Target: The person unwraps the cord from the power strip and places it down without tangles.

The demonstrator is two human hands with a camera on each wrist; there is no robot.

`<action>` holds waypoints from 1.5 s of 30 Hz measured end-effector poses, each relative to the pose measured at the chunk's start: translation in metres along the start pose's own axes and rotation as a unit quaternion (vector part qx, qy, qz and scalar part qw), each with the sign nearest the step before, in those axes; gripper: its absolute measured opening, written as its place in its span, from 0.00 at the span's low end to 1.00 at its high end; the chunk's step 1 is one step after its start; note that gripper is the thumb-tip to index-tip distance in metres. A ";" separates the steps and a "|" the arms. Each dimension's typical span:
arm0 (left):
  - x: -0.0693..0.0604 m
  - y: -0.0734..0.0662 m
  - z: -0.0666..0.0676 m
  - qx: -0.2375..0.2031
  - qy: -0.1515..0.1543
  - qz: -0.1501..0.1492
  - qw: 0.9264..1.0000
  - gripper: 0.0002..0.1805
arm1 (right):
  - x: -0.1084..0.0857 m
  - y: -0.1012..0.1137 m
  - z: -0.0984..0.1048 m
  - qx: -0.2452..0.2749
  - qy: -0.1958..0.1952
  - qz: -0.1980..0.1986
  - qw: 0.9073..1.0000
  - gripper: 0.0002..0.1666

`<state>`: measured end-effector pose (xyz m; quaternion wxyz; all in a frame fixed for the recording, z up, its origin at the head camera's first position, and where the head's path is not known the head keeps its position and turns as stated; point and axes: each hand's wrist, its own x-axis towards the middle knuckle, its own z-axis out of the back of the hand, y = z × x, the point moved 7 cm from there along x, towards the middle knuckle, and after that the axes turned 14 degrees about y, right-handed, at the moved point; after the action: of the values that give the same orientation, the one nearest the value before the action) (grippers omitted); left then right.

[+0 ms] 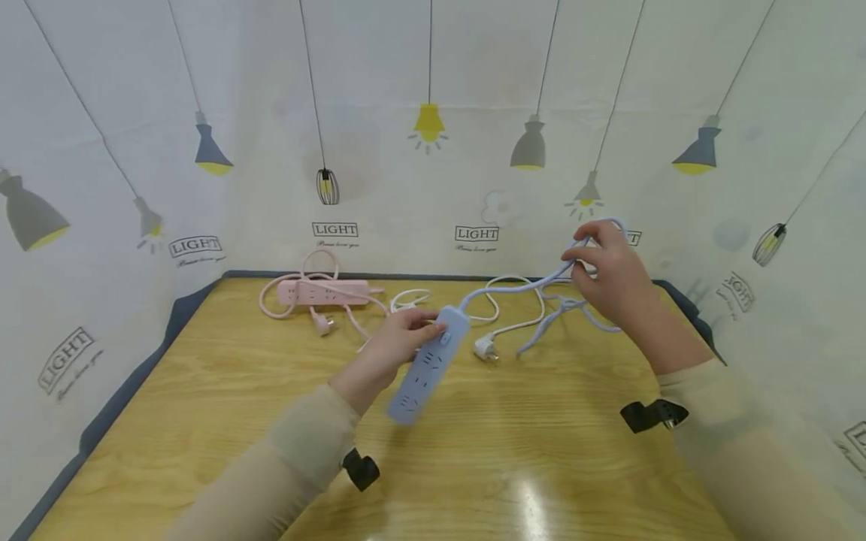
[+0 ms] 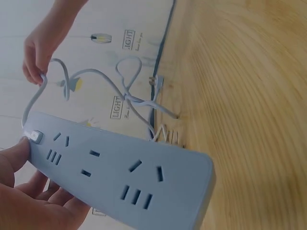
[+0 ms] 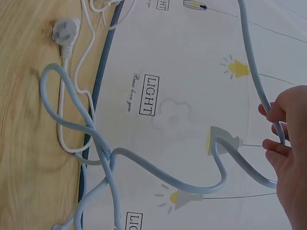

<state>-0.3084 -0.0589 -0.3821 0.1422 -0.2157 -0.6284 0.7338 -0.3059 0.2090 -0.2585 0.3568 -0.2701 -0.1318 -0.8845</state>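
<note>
My left hand [image 1: 389, 347] grips a light blue power strip [image 1: 428, 368] near its switch end, thumb on the top face. The strip is held tilted above the table, its sockets facing me. From its upper end runs a blue cord [image 1: 504, 288], which my right hand [image 1: 612, 270] pinches and holds raised at the right. Below the right hand the rest of the cord hangs in a loose knot [image 3: 103, 148], with a loop reaching the tabletop. In the left wrist view, the blue plug [image 2: 158, 81] shows beside the knot.
A pink power strip [image 1: 348, 292] with its coiled cord lies at the table's back left, its pink plug [image 1: 322, 323] in front. A white cord with a white plug [image 1: 485, 347] lies at the back middle. Behind the wooden table [image 1: 271, 421] stands a lamp-patterned backdrop [image 1: 399, 188].
</note>
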 end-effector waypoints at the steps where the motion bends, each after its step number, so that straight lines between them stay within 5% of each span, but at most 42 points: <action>1: 0.003 -0.001 -0.003 -0.010 0.001 -0.001 1.000 0.20 | 0.000 -0.003 0.002 -0.001 0.004 -0.006 1.000 0.09; 7: 0.022 -0.009 -0.025 -0.068 0.008 -0.019 0.998 0.20 | -0.006 -0.025 0.017 -0.006 0.022 -0.032 0.999 0.10; 14: 0.041 -0.015 -0.052 -0.051 0.003 -0.023 0.998 0.19 | -0.027 -0.055 0.022 0.036 0.036 -0.104 0.993 0.10; 21: 0.057 -0.009 -0.074 -0.161 -0.007 -0.035 0.986 0.19 | -0.058 -0.074 0.000 0.098 0.084 -0.195 0.972 0.18; 30: 0.065 -0.001 -0.100 -0.232 0.011 -0.010 0.973 0.18 | -0.090 -0.077 -0.024 0.124 0.169 -0.260 0.943 0.30; 32: 0.066 0.000 -0.103 -0.246 0.008 -0.006 0.969 0.17 | -0.094 -0.071 -0.025 0.122 0.161 -0.259 0.944 0.30; 34: 0.066 0.001 -0.107 -0.259 0.008 -0.004 0.966 0.18 | -0.095 -0.058 -0.024 0.113 0.132 -0.238 0.956 0.28; 39: 0.067 0.003 -0.113 -0.282 0.014 -0.006 0.959 0.18 | -0.095 -0.002 -0.016 0.056 0.049 -0.111 0.991 0.24; 42: 0.066 0.005 -0.113 -0.290 0.015 -0.008 0.957 0.17 | -0.096 0.028 -0.019 0.032 0.045 -0.065 0.996 0.27; 45: 0.064 0.004 -0.111 -0.295 0.020 -0.015 0.955 0.18 | -0.098 0.048 -0.029 0.032 0.077 -0.076 0.994 0.34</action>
<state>-0.3084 0.0669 -0.4079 0.0959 -0.2532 -0.8169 0.5093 -0.2244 0.2177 -0.3363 0.3057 -0.1783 -0.1523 -0.9228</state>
